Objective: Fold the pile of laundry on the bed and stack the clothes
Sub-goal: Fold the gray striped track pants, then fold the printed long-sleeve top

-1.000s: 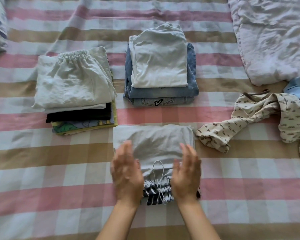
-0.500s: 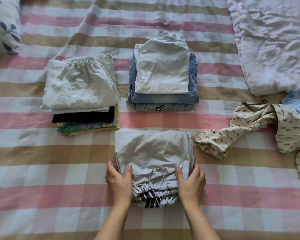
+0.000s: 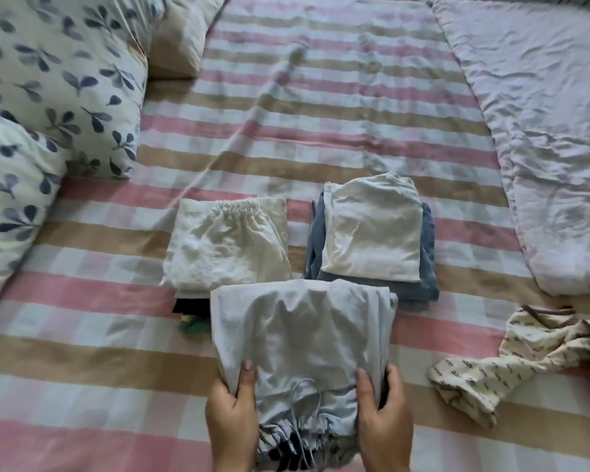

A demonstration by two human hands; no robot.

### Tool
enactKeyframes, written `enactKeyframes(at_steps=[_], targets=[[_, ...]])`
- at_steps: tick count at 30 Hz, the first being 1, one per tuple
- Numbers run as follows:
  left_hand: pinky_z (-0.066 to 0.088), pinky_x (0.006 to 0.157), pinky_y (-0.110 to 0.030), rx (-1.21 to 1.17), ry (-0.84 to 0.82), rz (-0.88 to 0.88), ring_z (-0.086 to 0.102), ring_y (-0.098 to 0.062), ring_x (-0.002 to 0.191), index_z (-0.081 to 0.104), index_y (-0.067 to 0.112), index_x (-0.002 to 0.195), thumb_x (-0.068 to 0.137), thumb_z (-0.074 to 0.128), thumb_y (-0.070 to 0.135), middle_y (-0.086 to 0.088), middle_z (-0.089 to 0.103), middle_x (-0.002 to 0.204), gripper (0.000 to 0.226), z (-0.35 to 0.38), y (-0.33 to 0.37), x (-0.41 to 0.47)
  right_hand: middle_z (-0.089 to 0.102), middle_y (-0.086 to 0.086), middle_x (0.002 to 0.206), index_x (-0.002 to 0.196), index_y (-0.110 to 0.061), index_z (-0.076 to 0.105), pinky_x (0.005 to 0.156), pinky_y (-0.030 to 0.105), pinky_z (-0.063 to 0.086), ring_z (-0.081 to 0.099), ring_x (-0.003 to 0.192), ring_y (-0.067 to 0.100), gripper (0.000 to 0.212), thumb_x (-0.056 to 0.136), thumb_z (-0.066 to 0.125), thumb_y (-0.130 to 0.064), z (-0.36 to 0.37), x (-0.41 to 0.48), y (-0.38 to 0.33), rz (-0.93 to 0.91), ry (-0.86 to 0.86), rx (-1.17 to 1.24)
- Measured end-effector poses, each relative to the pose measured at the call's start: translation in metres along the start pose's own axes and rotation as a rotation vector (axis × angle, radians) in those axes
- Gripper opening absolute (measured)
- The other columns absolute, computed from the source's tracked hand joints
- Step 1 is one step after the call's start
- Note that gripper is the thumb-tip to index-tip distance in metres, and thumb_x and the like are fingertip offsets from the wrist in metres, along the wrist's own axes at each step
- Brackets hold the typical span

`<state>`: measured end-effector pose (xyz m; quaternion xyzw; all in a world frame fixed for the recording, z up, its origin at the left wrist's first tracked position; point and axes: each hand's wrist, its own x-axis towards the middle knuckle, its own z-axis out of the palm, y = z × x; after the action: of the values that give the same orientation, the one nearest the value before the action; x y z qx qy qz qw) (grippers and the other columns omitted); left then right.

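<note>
Folded grey garment (image 3: 304, 335): nearest, centre, held at its near corners. Plain pale grey with a smooth top face, and a gathered waistband and looped drawstring (image 3: 308, 401) at the near end. In view, its far edge covers the near edges of both stacks.
Left grip (image 3: 232, 420): the person's left hand holds the garment's left side, thumb on top, fingers hidden beneath.
Right grip (image 3: 385, 413): the right hand holds the right side, thumb on top, fingers wrapped round the edge.
Room left: bare striped bed (image 3: 82, 352) sheet runs from the hands out to the pillows.
Room right: a crumpled patterned garment (image 3: 525, 356) lies near, apart from the grey one.
Left stack (image 3: 229, 243): a white gathered piece on top, with dark and green layers peeping out below.
Right stack (image 3: 372, 229): a white top over blue denim, with a narrow gap between the stacks.
Far: open sheet beyond the stacks, leaf-print pillows (image 3: 58, 63) far left, and a rumpled quilt (image 3: 542, 131) along the right edge.
</note>
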<state>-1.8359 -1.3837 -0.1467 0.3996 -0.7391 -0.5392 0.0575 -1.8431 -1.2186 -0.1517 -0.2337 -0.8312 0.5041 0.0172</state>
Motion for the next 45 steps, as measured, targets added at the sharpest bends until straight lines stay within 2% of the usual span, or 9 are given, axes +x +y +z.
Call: enactKeyframes(at_steps=[6,13,18,22,26,31,35,38,45], targets=[[0.039,0.057,-0.022,0.038,0.038,0.254,0.053,-0.008,0.071,0.048,0.015,0.103,0.096,0.043,0.032,0.004,0.057,0.084,0.019,-0.027,0.075,0.148,0.059,-0.004,0.076,0.093,-0.011,0.055,0.059,0.023,0.039,0.055,0.067,0.013,0.010,0.094,0.051,-0.020,0.116,0.073,-0.104,-0.239,-0.087,0.113],[0.041,0.078,-0.037,0.381,-0.005,0.178,0.051,-0.030,0.103,0.033,0.003,0.134,0.096,0.046,0.020,-0.018,0.052,0.120,0.043,-0.015,0.066,0.248,0.053,0.016,0.120,0.124,-0.004,0.045,0.087,0.039,0.042,0.051,0.111,0.034,0.035,0.095,0.047,-0.022,0.199,0.125,-0.099,0.032,-0.125,-0.057],[0.011,0.114,-0.041,0.761,-0.011,0.846,0.023,-0.023,0.140,0.027,0.015,0.145,0.092,0.044,0.018,-0.006,0.028,0.151,0.055,0.001,0.064,0.228,0.029,0.008,0.150,0.142,-0.018,0.035,0.107,0.037,0.022,0.026,0.138,0.024,0.053,0.090,0.043,-0.026,0.199,0.116,-0.094,-0.487,0.027,-0.376],[0.001,0.115,-0.039,1.005,-0.199,0.674,-0.005,-0.015,0.145,0.000,0.031,0.146,0.097,0.030,0.040,0.006,-0.008,0.156,0.058,0.013,0.041,0.230,-0.022,-0.010,0.148,0.145,-0.033,-0.006,0.115,0.037,-0.004,-0.012,0.144,0.012,0.059,0.097,0.028,-0.039,0.209,0.124,-0.081,-0.467,-0.358,-0.677],[-0.003,0.116,-0.039,1.117,-0.287,0.566,-0.018,-0.015,0.143,-0.027,0.032,0.134,0.097,0.021,0.046,0.008,-0.033,0.146,0.062,0.016,0.029,0.240,-0.024,-0.003,0.153,0.143,-0.029,-0.020,0.116,0.039,0.001,-0.018,0.143,0.015,0.061,0.099,0.021,-0.038,0.212,0.132,-0.077,-0.406,-0.500,-0.821],[0.002,0.115,-0.044,0.918,-0.226,0.616,0.001,-0.020,0.145,0.014,0.020,0.149,0.097,0.034,0.032,0.001,0.004,0.158,0.056,0.021,0.056,0.210,0.004,-0.004,0.158,0.149,-0.027,0.011,0.116,0.040,0.005,-0.001,0.144,0.013,0.055,0.099,0.031,-0.038,0.174,0.121,-0.094,-0.412,-0.496,-0.553],[0.036,0.104,-0.050,0.628,-0.214,0.897,0.046,-0.032,0.124,0.054,0.001,0.124,0.085,0.038,0.025,-0.015,0.055,0.128,0.048,0.038,0.082,0.126,0.045,-0.003,0.138,0.133,-0.019,0.048,0.108,0.027,0.026,0.034,0.130,0.013,0.041,0.092,0.050,-0.023,0.101,0.090,-0.084,-0.463,-0.235,-0.289],[0.047,0.092,-0.043,0.453,-0.382,0.886,0.060,-0.028,0.105,0.061,0.003,0.115,0.085,0.044,0.020,-0.010,0.065,0.111,0.038,0.059,0.086,0.059,0.058,-0.002,0.120,0.120,-0.015,0.059,0.097,0.014,0.028,0.047,0.113,0.013,0.032,0.088,0.055,-0.012,0.039,0.077,-0.066,-0.379,-0.146,-0.228],[0.043,0.089,-0.028,0.511,-0.765,0.895,0.057,-0.017,0.106,0.061,0.014,0.115,0.092,0.049,0.015,0.001,0.064,0.113,0.026,0.118,0.058,-0.079,0.063,0.000,0.101,0.110,-0.011,0.063,0.087,0.028,0.045,0.058,0.097,0.017,0.025,0.088,0.054,-0.002,-0.117,0.064,0.005,-0.124,-0.034,-0.184]])
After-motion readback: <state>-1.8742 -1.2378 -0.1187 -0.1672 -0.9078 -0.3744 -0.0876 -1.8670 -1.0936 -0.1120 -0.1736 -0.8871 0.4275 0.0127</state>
